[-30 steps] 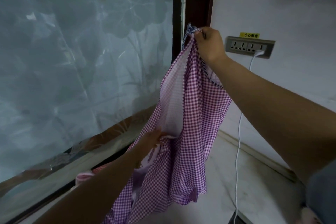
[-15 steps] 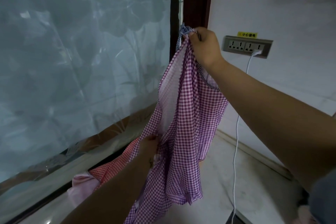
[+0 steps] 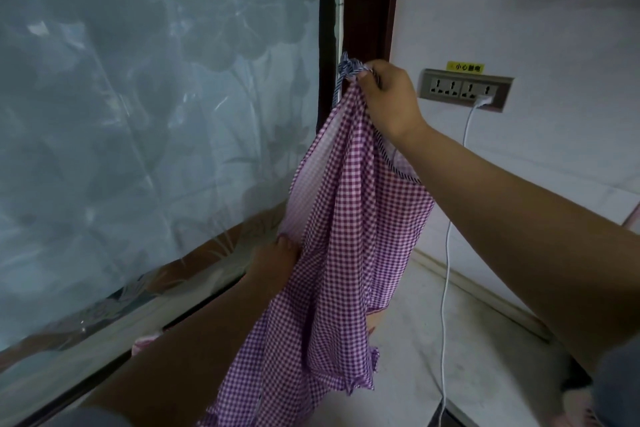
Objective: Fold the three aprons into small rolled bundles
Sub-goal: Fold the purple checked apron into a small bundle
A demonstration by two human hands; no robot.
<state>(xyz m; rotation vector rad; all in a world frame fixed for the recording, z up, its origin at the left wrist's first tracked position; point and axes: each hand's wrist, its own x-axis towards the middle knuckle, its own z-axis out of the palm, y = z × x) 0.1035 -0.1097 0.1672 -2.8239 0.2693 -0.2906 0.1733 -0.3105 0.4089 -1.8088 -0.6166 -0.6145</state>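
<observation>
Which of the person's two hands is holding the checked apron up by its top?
The right hand: it grips the purple checked apron at its bunched top, while the left hand sits lower, against the hanging cloth.

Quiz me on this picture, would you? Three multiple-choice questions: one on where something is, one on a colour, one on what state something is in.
1. Where is the wall socket?
A) right of the right hand
B) on the floor
C) on the glass panel

2. What colour is the apron?
A) plain green
B) purple and white check
C) yellow stripes

3. How is the apron now?
A) rolled into a bundle
B) lying flat
C) hanging, held up

Answers: 1 A, it sits on the white wall beside the right hand. 2 B, small checks show all over. 3 C, the right hand grips its top and the cloth hangs loose.
</observation>
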